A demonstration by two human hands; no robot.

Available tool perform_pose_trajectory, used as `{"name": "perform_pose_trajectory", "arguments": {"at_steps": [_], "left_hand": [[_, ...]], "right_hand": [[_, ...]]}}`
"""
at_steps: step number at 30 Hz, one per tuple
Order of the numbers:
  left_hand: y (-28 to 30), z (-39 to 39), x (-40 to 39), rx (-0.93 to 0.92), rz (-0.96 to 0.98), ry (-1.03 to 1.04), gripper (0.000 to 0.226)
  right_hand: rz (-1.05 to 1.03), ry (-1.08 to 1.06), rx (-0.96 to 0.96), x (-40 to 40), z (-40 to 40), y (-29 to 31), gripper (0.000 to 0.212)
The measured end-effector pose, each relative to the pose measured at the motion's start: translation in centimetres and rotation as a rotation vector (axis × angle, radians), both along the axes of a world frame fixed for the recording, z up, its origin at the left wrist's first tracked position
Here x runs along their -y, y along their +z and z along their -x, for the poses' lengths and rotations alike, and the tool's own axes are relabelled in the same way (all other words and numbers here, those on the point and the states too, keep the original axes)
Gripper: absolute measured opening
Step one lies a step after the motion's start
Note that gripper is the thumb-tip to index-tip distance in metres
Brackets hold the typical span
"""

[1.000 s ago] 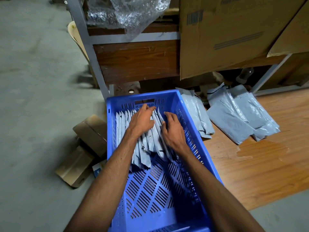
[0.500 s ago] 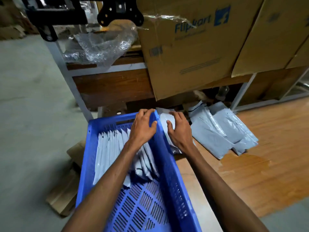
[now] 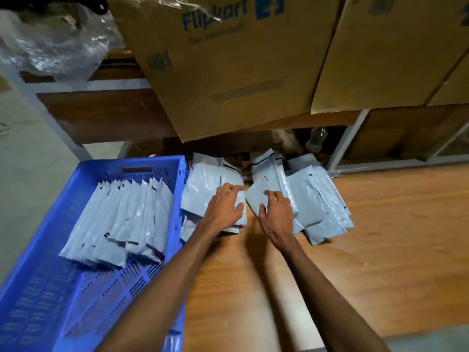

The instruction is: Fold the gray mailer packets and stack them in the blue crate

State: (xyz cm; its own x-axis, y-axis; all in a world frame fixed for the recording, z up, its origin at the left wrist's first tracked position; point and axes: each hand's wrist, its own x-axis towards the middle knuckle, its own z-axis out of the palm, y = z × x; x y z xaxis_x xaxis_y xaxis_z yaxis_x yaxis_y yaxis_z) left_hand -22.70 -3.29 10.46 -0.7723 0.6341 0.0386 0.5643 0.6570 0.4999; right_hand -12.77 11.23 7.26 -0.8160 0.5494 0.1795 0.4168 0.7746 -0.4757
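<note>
blue crate [image 3: 83, 179] stood on the left with a row of folded gray packets [image 3: 121, 219] leaning inside it. just beside its right wall my left hand [image 3: 223, 207] lay spread on a loose pile of mailers [image 3: 208, 189], and my right hand [image 3: 276, 214] rested, fingers lightly bent, gripping nothing, on the next pile [image 3: 314, 201]. i judged the slippery plastic could slide, so several sheets might come up together, and the leaning row could fall.

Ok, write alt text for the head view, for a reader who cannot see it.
A person's left hand and right hand rest on two piles of flat gray plastic mailer packets on a wooden floor. Beside them, a blue slatted plastic crate holds a row of folded packets, below brown cardboard boxes.
</note>
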Motion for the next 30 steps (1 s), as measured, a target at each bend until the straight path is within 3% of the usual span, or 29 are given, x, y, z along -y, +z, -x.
{"name": "perform_pose_trajectory", "arguments": {"at_steps": [8,12,15,20,25,27,30], "left_hand": [[-4.5,-4.0,-3.1,0.146,0.057,0.057,0.055],[-5.7,-4.9,-4.1,0.254,0.031,0.114,0.057],[-6.0,-5.2,-4.5,0.331,-0.047,0.162,0.056],[-4.3,-6.0,-4.0,0.518,-0.303,0.369,0.051],[-0.7,-6.5,-3.5,0.845,-0.657,0.542,0.062],[1.1,-6.8,-3.5,0.956,-0.819,0.55,0.067],[3.2,-7.2,-3.4,0.949,-0.957,0.454,0.062]], "right_hand": [[-0.093,-0.082,0.298,-2.9,-2.7,-3.3,0.062],[-0.045,-0.028,0.235,-3.5,-3.8,-2.9,0.056],[0.127,0.047,0.108,-4.4,-4.4,-2.3,0.051],[0.349,0.055,-0.016,-5.0,-5.6,0.6,0.044],[0.502,0.051,-0.144,-5.3,-6.3,5.1,0.031],[0.6,0.034,-0.225,-5.2,-6.8,6.8,0.028],[0.727,0.015,-0.296,-4.9,-8.0,8.7,0.026]]}}
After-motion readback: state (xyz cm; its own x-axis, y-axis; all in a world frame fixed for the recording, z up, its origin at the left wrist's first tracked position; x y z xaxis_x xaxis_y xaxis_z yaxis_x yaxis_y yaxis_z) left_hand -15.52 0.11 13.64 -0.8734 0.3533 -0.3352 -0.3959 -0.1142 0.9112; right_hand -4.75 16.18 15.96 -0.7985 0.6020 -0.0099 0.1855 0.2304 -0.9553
